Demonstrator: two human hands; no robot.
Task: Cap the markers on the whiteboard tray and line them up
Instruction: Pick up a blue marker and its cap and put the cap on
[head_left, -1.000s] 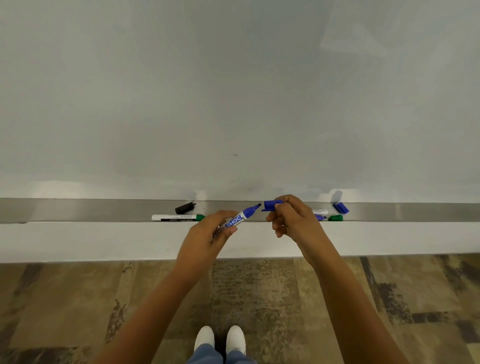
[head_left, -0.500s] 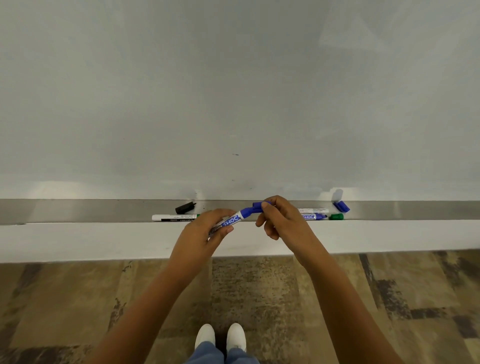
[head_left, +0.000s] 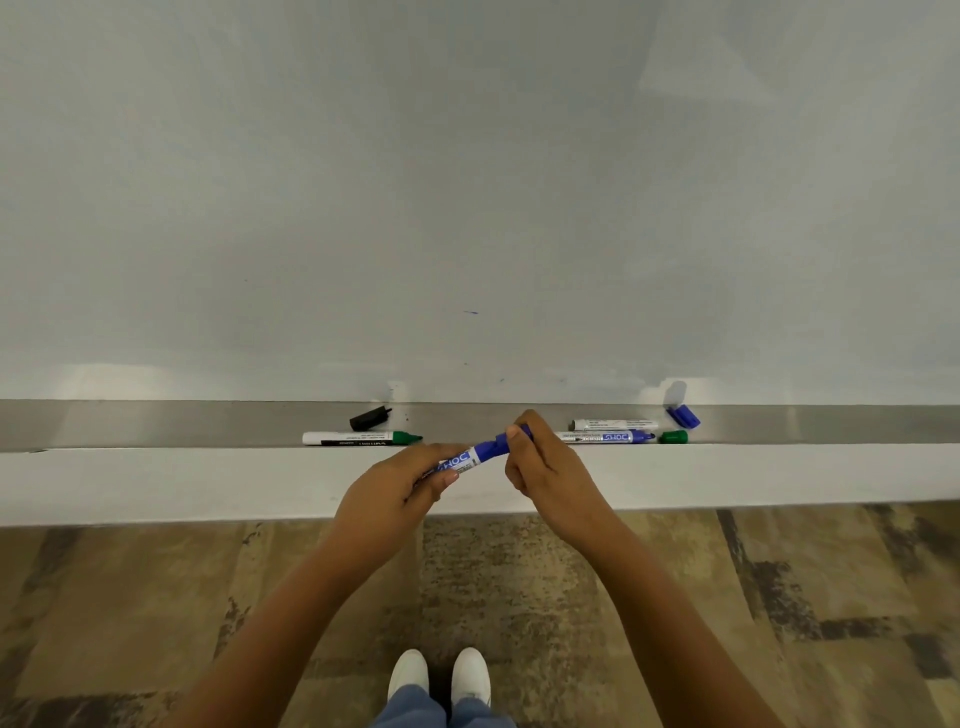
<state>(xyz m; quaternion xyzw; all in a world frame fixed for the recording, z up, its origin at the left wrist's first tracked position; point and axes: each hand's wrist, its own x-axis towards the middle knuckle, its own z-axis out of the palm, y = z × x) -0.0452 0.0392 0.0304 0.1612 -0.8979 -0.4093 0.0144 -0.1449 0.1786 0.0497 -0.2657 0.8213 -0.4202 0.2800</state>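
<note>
Left hand: the left hand (head_left: 402, 480) is wrapped around the barrel of the blue marker (head_left: 467, 458), holding it level in front of the tray.
Right hand: the right hand (head_left: 540, 465) is pinched around the blue cap (head_left: 501, 441), which sits over the marker's tip end; whether it is fully seated cannot be told.
Step in hand: judged to be pressing the cap home.
Doing it well: keep cap and barrel on one axis, push straight along the barrel until it seats, and brace with the left grip so the marker does not slide back.
Tray: the whiteboard tray (head_left: 156, 423) runs just beyond both hands.
Tray, beyond the left hand: a green-tipped marker (head_left: 361, 438), uncapped, with a loose black cap (head_left: 370, 418) just behind it.
Tray, beyond the right hand: a second blue marker (head_left: 605, 437), uncapped, with a white marker (head_left: 615, 424) just behind it; its tip end is unclear.
Tray, further right: a loose green cap (head_left: 674, 437) and a loose blue cap (head_left: 683, 415).
Task left: those markers look uncapped and nothing is lined up yet.
</note>
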